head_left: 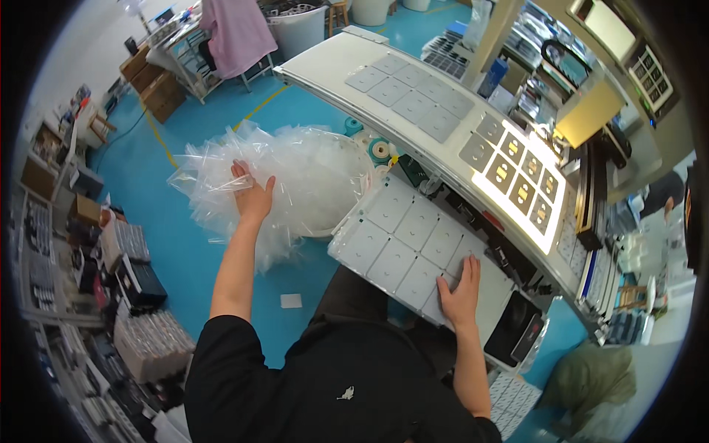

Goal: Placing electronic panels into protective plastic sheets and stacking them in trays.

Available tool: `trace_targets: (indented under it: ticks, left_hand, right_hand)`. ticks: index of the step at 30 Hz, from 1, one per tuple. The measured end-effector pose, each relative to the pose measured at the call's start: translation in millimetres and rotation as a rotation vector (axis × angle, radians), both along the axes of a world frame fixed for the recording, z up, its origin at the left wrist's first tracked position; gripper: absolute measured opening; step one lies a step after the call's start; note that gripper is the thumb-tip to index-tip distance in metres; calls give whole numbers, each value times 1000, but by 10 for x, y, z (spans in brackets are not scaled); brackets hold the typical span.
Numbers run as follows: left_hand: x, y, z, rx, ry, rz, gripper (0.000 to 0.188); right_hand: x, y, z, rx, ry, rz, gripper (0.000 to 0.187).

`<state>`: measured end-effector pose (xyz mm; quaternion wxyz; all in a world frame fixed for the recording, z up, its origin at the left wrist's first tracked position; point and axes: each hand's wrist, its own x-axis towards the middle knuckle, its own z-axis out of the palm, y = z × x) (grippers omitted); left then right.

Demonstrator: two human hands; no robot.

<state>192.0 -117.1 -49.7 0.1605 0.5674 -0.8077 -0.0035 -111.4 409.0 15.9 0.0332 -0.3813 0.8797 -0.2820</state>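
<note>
My left hand (252, 193) reaches over a big heap of clear plastic film (310, 166), its fingers stretched out and the thumb apart. It touches or hovers just above the film; which one I cannot tell. Flat on the near right part of a tray of grey square plates (394, 269) rests my right hand (461, 292), fingers extended. The plates lie in rows, each with small dark marks. The film bulges over the rim of a white round tub (367, 164), whose body is mostly hidden.
A long white machine table (317, 65) runs along the right, bearing grey plates (413, 92) and a brightly lit panel (521, 177). Green-and-white spools (378, 150) sit beneath its edge. Stacked boards (151, 343) and shelves line the left. A white scrap (292, 300) lies on the blue floor.
</note>
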Motion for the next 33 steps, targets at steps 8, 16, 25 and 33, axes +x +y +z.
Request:
trace_targets:
  ticks: [8, 16, 25, 33]
  left_hand:
    - [147, 1313, -483, -70, 353, -130, 69]
    - [-248, 2143, 157, -38, 658, -257, 46]
    - [-480, 2586, 521, 240, 843, -558, 19]
    - [-558, 2967, 407, 1553, 678, -552, 61]
  right_hand:
    - [113, 525, -90, -85, -267, -253, 62]
    - [90, 720, -223, -139, -517, -276, 26]
    - [126, 508, 306, -372, -1065, -260, 22]
    - [42, 527, 404, -343, -1218, -201, 31]
